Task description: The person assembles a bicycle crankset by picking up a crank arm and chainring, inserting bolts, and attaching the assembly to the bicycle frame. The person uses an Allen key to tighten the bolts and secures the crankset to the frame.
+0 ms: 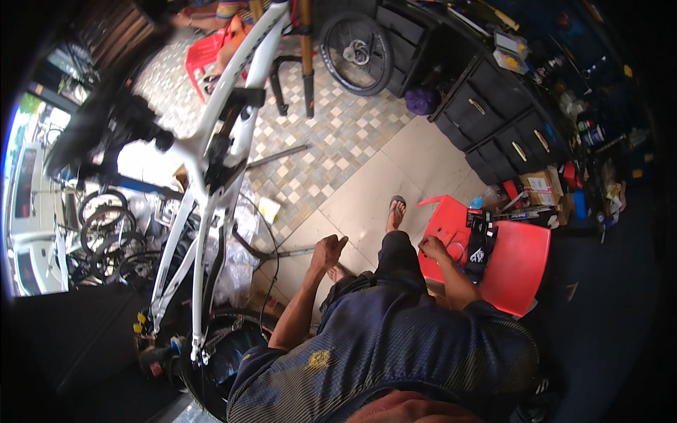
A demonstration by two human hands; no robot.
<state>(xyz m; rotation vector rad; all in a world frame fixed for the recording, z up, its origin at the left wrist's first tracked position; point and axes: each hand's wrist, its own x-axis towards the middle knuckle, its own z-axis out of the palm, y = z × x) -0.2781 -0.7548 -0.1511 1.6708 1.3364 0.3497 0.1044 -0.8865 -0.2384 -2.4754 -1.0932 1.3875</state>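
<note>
My left hand (328,252) hangs over the tiled floor, fingers curled in and thumb sticking out; I see nothing in it. To its left stands a white bicycle frame (194,156), held up in the air, and the hand is apart from it. My right hand (434,248) is closed above the near edge of a red plastic chair (520,264). Whether its curled fingers hold anything small is hidden. On the chair lie a black cloth-like item with white print (482,243) and a red looped item (455,247).
A bicycle wheel (357,55) leans against black drawers (504,123) at the far side. Cluttered tools and boxes (541,185) crowd the right. Several bicycles (109,229) stand at left. A metal stand leg (289,252) crosses the floor. A person sits near another red chair (204,56).
</note>
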